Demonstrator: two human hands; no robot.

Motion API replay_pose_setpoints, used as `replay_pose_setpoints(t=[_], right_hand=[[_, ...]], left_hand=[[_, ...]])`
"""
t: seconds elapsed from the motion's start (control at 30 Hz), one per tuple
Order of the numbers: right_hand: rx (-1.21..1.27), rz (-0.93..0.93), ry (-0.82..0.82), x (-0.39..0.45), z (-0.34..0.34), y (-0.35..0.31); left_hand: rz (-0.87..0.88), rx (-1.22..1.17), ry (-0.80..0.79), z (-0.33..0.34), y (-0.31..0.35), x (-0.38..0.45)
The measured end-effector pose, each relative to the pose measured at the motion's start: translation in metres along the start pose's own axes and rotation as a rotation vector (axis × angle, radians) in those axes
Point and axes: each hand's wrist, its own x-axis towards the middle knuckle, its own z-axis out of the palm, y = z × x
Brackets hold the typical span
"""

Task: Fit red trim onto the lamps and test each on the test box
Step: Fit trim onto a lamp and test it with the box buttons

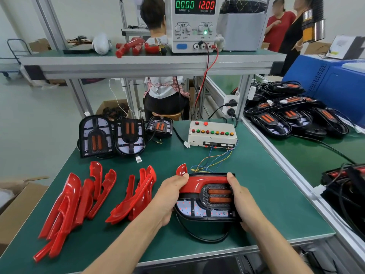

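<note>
Head view: lamp point(207, 202) is being held at the near edge of the green bench point(276, 194), directly in front of the person, with its long axis running left to right between the two hands. Red trim point(203, 182) is being seated along the far upper edge of the lamp, parallel to that long axis, with its left end curving up past the lamp's corner. The left hand point(169, 196) is being closed around the left end, the thumb being pressed onto the trim. The right hand point(240, 196) is being closed around the right end, the thumb being laid on the trim's right tip. Both ends are thus being gripped, and neither hand is free.

The test box point(212, 134) is being kept well apart from the lamp, farther back on the bench and nearly straight ahead of it. Its coloured wires point(213, 161) are being trailed toward the lamp's far edge. Judged from this layout, the trim is being pressed home and testing is not yet begun; the right hand is slightly nearer the box.

Loose trim pieces point(83, 200) are being stored to the left, nearer the left hand. Untrimmed lamps point(112, 135) are being kept behind them, at the bench's far left.
</note>
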Motion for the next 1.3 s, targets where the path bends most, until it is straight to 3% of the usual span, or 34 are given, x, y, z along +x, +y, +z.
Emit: replay_pose_setpoints(t=[0.5,0.7,0.83,1.3], right_hand=[[0.005,-0.019,0.030,-0.002,-0.002,0.001],[0.052,-0.005,0.050,-0.001,-0.001,0.002],[0.069,0.010,0.063,-0.001,0.000,0.000],[0.049,0.000,0.057,-0.003,-0.001,0.000]], left_hand=[[0.131,0.114,0.035,0.004,0.000,-0.010],[-0.045,-0.052,-0.076,0.000,0.008,-0.008],[-0.016,-0.049,-0.164,-0.005,0.007,-0.010],[0.026,-0.072,-0.089,0.001,0.006,-0.016]])
